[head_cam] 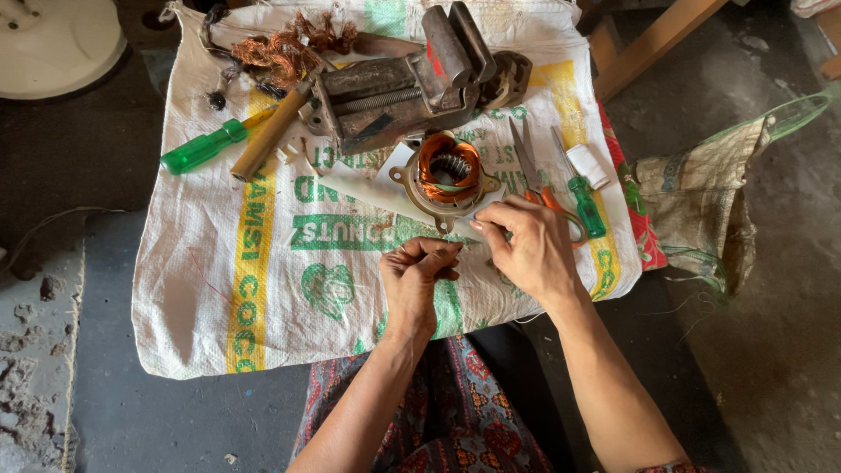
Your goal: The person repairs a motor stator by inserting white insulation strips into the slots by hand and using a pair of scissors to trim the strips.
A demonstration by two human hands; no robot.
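A motor stator (448, 178) wound with copper wire lies on a woven sack (263, 263), just at 12 o'clock of both hands. The left hand (413, 278) pinches its fingertips together on something too thin to tell; the right hand (528, 248) curls, grip unclear. Scissors (536, 175) lie at 3 o'clock, a vise (412, 88) at 12.

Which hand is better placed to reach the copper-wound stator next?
Probably right. The right hand sits just below the stator, fingertips near its rim; the left hand is lower, pinched shut.
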